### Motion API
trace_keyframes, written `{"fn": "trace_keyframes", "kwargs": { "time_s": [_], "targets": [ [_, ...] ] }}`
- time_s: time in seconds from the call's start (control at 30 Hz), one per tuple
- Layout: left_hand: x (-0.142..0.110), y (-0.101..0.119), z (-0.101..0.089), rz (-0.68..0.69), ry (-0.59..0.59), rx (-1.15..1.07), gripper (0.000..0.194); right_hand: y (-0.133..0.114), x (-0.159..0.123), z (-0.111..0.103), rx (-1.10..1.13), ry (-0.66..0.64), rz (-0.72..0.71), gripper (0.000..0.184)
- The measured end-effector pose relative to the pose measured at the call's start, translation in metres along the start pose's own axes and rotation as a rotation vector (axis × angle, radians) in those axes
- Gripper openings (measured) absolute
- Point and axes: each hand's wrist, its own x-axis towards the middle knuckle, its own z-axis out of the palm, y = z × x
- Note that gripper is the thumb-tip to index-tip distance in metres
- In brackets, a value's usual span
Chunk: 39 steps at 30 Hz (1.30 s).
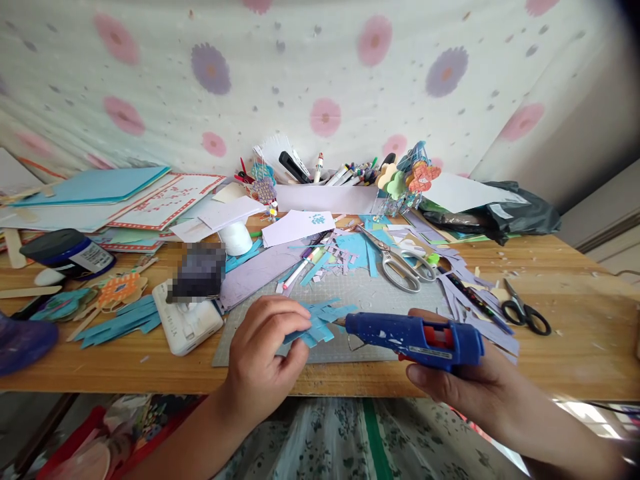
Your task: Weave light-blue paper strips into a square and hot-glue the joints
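My left hand (270, 347) pinches a piece made of crossed blue paper strips (323, 323) by its left side, above the grey cutting mat (270, 303). In my right hand (460, 380) is a blue glue gun (415, 339) with a red part in its side. Its nozzle points left and meets the right side of the strip piece; whether it touches the paper I cannot tell. Loose blue strips (125, 319) lie in a pile to the left. Big silver scissors (397, 267) rest on the mat's far side.
Small black-handled scissors (527, 317) lie at the right. On the left stand a dark jar (70, 253) and a white device (187, 327). Behind the mat are paper scraps (345, 253), a thread spool (236, 239) and a lilac box (325, 199) of pens.
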Motion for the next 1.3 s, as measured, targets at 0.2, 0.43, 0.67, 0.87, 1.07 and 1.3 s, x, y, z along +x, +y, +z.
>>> {"fn": "trace_keyframes", "kwargs": {
  "time_s": [0.2, 0.43, 0.67, 0.87, 1.07, 1.3],
  "targets": [
    [0.001, -0.001, 0.001, 0.060, -0.055, 0.048, 0.031, -0.006, 0.005, -0.001, -0.046, -0.062, 0.019, 0.014],
    [-0.001, -0.004, 0.002, 0.043, -0.083, 0.080, 0.031, -0.011, 0.009, 0.000, -0.122, -0.100, 0.017, 0.019],
    [0.003, -0.001, 0.001, 0.043, -0.080, 0.086, 0.025, -0.009, 0.007, 0.001, -0.150, -0.066, -0.001, 0.015],
    [0.003, -0.002, 0.003, 0.018, -0.077, 0.060, 0.028, -0.009, 0.008, 0.001, -0.067, -0.035, -0.001, 0.008],
    [0.000, -0.004, 0.008, -0.040, -0.037, 0.058, 0.029, -0.010, 0.007, -0.006, -0.046, -0.001, -0.017, 0.008],
    [-0.001, 0.004, 0.016, -0.573, 0.011, -0.276, 0.051, 0.003, 0.001, 0.013, 0.289, 0.414, 0.123, 0.021]
  ]
}}
